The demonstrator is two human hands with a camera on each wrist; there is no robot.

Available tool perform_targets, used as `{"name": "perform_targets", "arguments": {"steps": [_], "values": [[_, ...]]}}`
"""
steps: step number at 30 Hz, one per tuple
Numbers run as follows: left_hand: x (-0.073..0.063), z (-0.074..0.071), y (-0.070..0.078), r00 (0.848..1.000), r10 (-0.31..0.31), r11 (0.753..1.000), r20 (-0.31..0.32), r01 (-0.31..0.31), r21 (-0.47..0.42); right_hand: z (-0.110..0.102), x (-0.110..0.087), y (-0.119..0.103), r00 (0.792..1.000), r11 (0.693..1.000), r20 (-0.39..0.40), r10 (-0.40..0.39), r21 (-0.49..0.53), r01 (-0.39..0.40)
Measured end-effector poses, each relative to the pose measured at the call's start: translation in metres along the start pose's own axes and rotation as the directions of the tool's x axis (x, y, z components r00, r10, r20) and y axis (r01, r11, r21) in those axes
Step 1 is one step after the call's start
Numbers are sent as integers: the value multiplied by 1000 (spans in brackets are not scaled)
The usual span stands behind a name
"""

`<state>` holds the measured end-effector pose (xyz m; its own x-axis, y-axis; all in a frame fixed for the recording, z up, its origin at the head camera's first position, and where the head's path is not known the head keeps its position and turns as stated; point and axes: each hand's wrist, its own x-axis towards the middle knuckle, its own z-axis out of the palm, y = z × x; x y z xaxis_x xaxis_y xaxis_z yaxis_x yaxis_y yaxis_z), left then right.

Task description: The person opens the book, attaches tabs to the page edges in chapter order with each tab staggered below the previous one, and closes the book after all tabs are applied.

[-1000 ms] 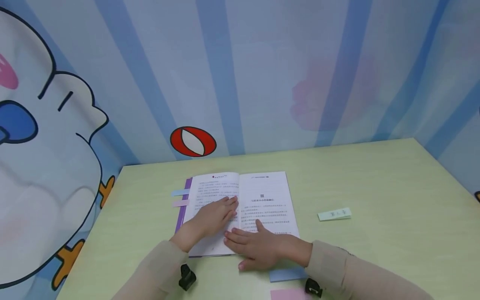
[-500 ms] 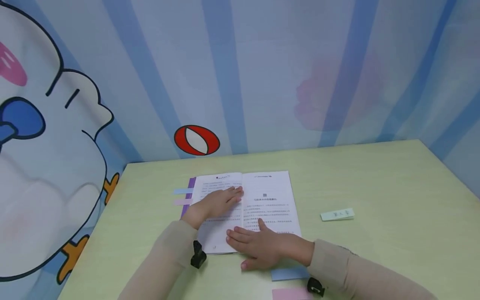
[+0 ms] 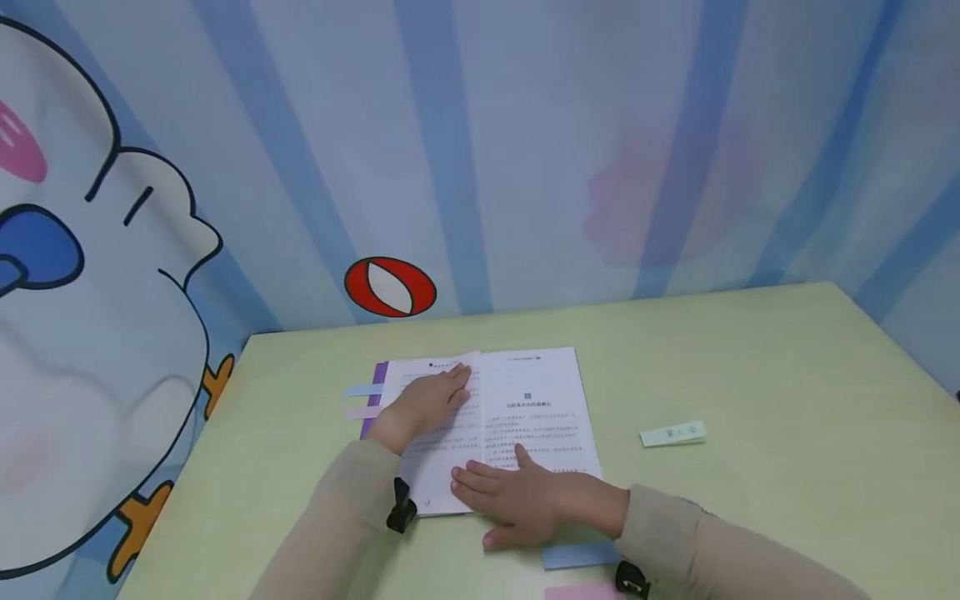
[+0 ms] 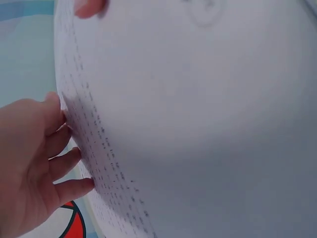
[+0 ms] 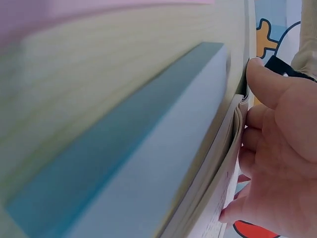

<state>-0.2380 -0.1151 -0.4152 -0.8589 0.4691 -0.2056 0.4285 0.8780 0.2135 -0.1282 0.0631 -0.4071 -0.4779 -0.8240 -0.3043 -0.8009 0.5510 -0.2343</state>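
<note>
Blue-striped wall covering rises behind a pale desk, where an open book lies. Both hands are spread on it: the left hand on the left page, fingertips near the spine, the right hand across the lower middle, its thumb beyond the bottom edge. Blue paper sits near the right wrist; a pale green slip lies apart, rightward.

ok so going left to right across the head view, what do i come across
White cartoon figure → blue tab, with pink tab just below it → left hand → right hand → pale green slip
</note>
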Motion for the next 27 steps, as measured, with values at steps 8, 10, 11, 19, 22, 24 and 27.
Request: {"name": "perform_targets", "arguments": {"steps": [8,10,11,19,22,24,27], "values": [[18,10,12,992,-30,979,-120,54,198,0,-1,2,1000,999,5,4,37,-4],[22,10,14,989,-50,973,-140,80,215,0,-1,2,1000,1000,6,4,27,-4],[24,9,16,988,-60,972,-145,91,217,0,-1,2,1000,1000,4,4,18,-4],[29,5,22,988,-104,979,-115,122,162,0,-1,4,1000,999,15,-10,44,9],[25,5,19,993,-77,988,-94,89,128,1,-1,5,1000,999,19,-18,27,17],[22,5,18,996,-45,995,-82,52,82,1,-1,5,1000,1000,26,-12,11,12],[15,8,15,997,7,999,-72,-4,43,0,1,6,999,1000,35,-1,-4,2]]}}
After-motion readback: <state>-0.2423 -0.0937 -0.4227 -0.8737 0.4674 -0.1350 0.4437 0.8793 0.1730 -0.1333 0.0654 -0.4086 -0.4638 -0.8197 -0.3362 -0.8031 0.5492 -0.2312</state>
